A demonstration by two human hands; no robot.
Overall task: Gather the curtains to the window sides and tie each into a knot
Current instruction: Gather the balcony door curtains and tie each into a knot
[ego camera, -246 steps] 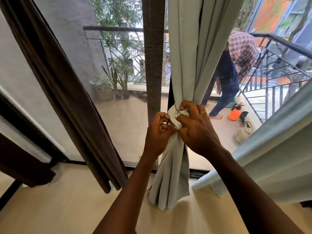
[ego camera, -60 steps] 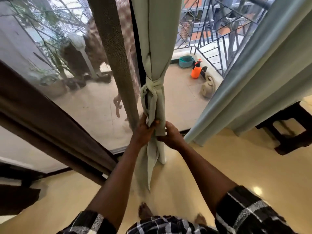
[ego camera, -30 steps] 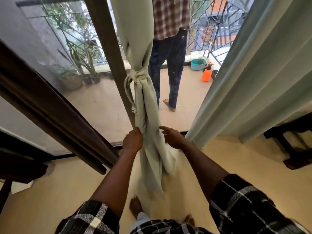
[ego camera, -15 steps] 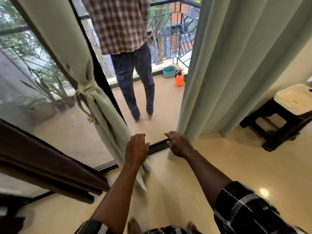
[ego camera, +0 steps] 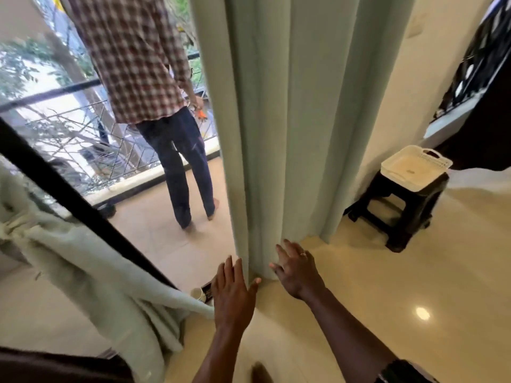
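A pale green curtain [ego camera: 290, 120] hangs loose in long folds at the right side of the doorway, its hem near the floor. My left hand [ego camera: 232, 291] and my right hand [ego camera: 297, 269] are both open with fingers spread, one on each side of the curtain's lower end, close to the cloth but holding nothing. At the far left the other pale green curtain [ego camera: 83, 269] hangs slanted, its knot [ego camera: 11, 228] at the frame's left edge, blurred.
A person in a checked shirt [ego camera: 138, 59] stands barefoot on the balcony just beyond the doorway. A dark door frame [ego camera: 69, 200] slants across the left. A black stool [ego camera: 401, 205] with a white basket [ego camera: 414, 167] stands at the right. A small cup [ego camera: 197, 294] sits at the threshold.
My hands let go of the knotted left curtain and moved right to the loose right curtain. My view swung right, so the knotted curtain slid to the left edge.
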